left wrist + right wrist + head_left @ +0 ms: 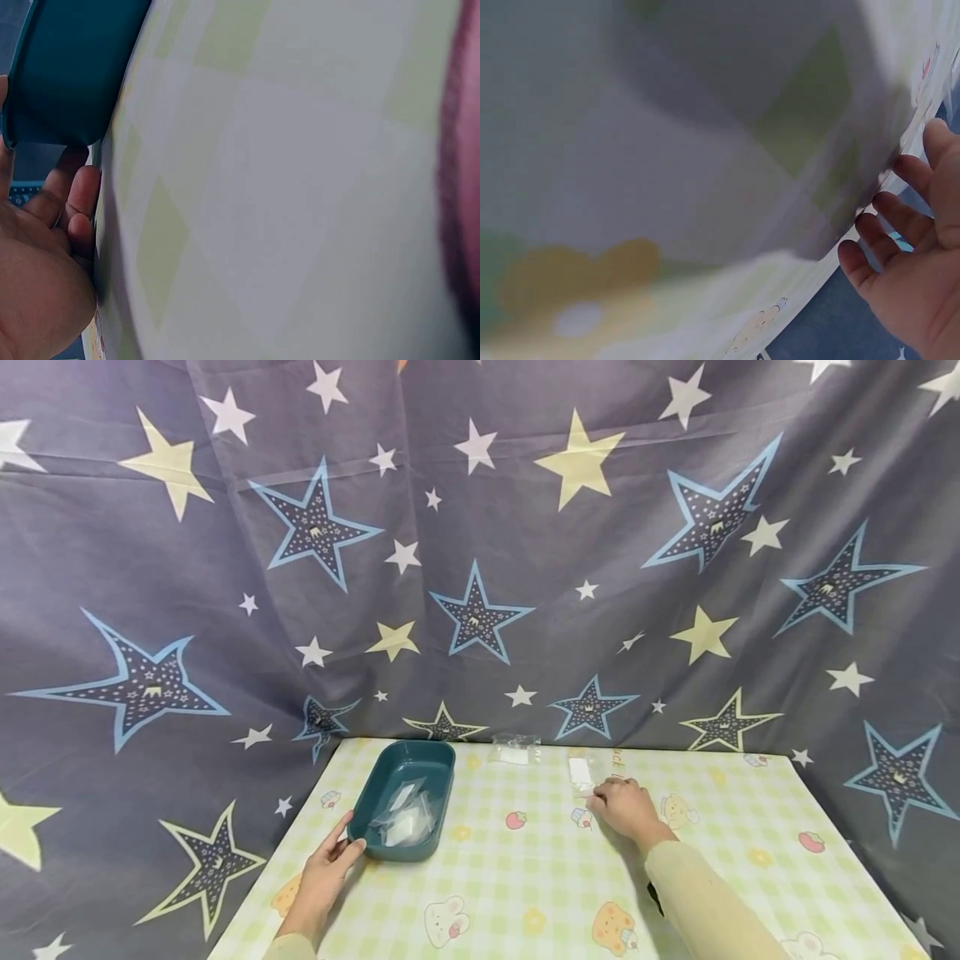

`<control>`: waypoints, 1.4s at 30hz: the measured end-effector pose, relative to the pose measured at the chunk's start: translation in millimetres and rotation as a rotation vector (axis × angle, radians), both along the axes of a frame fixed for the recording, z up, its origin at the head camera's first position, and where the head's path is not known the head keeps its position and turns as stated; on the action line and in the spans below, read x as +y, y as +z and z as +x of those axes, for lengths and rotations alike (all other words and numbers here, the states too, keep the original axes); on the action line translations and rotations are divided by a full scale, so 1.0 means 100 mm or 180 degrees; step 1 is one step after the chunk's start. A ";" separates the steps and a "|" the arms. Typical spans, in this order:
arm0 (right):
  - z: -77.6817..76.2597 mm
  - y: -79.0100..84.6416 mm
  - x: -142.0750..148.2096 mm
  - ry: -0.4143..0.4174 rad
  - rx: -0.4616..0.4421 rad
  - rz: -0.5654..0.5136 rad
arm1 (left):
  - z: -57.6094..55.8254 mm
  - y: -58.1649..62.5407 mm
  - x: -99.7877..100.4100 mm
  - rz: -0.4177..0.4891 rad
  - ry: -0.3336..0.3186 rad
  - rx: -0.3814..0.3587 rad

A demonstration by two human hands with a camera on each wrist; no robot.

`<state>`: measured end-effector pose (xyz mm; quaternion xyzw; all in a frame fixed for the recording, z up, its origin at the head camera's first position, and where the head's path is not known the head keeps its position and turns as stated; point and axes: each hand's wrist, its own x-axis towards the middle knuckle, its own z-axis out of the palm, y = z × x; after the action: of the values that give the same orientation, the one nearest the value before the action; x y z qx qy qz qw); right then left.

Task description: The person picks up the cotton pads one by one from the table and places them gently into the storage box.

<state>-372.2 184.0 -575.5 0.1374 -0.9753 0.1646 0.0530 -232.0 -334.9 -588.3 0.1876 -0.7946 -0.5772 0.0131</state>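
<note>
In the head view, the left hand holds the near left corner of a dark teal rectangular plastic bin, with its thumb at the rim. The left wrist view adds what the head view hides: the outer wall of the bin from low down, one finger along its side, and other fingers bent close to its bottom edge. The inside of the bin is seen only from the head, where clear plastic bags with white parts lie together; how many, I cannot tell.

The right hand is at the near end of a small clear bag with a white label, which lies to the right of the bin on the checked tablecloth. From the head its grip is covered by the knuckles. The right wrist view shows the fingers loosely bent and apart, with tips at the cloth and the thumb separate; whether they touch this bag, I cannot tell. Another clear bag lies at the far edge, between the bin and the labelled bag, before a star-printed curtain.
</note>
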 end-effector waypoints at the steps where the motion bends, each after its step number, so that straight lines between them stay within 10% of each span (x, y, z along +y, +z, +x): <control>1: 0.02 0.00 -0.01 0.0027 0.0060 -0.0035 | 0.00 -0.01 0.00 -0.0002 0.0014 -0.0005; 15: 0.46 -0.02 -0.14 0.0265 0.0432 -0.0042 | 0.02 -0.04 0.00 0.0066 0.0020 -0.0008; 27: 0.97 0.04 0.13 0.0318 -0.0046 -0.0236 | 0.00 -0.02 0.01 -0.0048 0.0030 0.0009; 42: 0.95 0.07 0.06 -0.0111 -0.0367 -0.0477 | -0.02 -0.01 0.00 0.0028 -0.0032 0.0073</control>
<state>-277.0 189.9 -568.3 0.1064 -0.9639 0.2438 0.0097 -233.6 -334.5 -589.6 0.1770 -0.7929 -0.5828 0.0184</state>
